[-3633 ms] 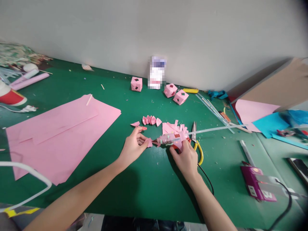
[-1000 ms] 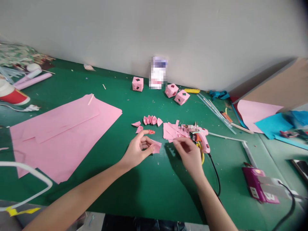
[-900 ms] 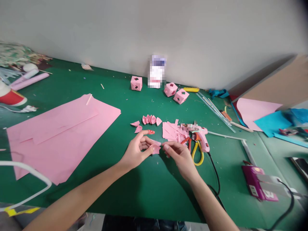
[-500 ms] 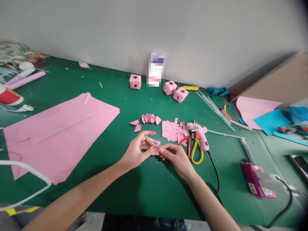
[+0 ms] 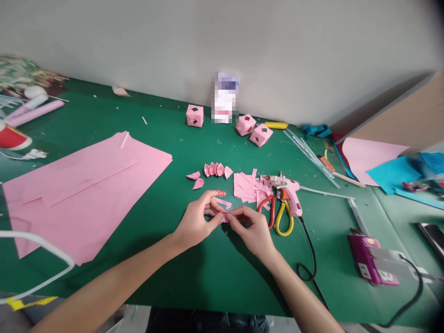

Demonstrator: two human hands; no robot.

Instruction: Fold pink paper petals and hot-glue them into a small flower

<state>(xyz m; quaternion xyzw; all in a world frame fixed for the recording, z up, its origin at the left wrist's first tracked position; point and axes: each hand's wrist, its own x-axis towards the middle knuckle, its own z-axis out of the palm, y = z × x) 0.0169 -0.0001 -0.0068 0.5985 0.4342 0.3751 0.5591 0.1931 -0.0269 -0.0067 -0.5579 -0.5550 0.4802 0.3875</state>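
My left hand (image 5: pixel 199 218) pinches a small pink paper piece (image 5: pixel 225 217) between thumb and fingers, its index finger wrapped in something red. From the other side, my right hand (image 5: pixel 251 226) grips the same piece, thumb and fingertips pressed on it. Just beyond the hands lie a loose pink strip (image 5: pixel 223 202), two curled pink pieces (image 5: pixel 198 183) and a row of folded pink pieces (image 5: pixel 217 169). A pile of pink strips (image 5: pixel 248 187) is beside a pink glue gun (image 5: pixel 293 199) and red- and yellow-handled pliers (image 5: pixel 284 219).
Large pink sheets (image 5: pixel 93 199) cover the left of the green table (image 5: pixel 166 286). Pink paper cubes (image 5: pixel 194 115) stand near the wall by a blurred upright object (image 5: pixel 225 98). At right are a purple box (image 5: pixel 369 259), cables and blue material (image 5: pixel 391 173).
My right hand has shifted slightly left over the pink piece, so its fingers meet my left fingertips and less of the piece shows.
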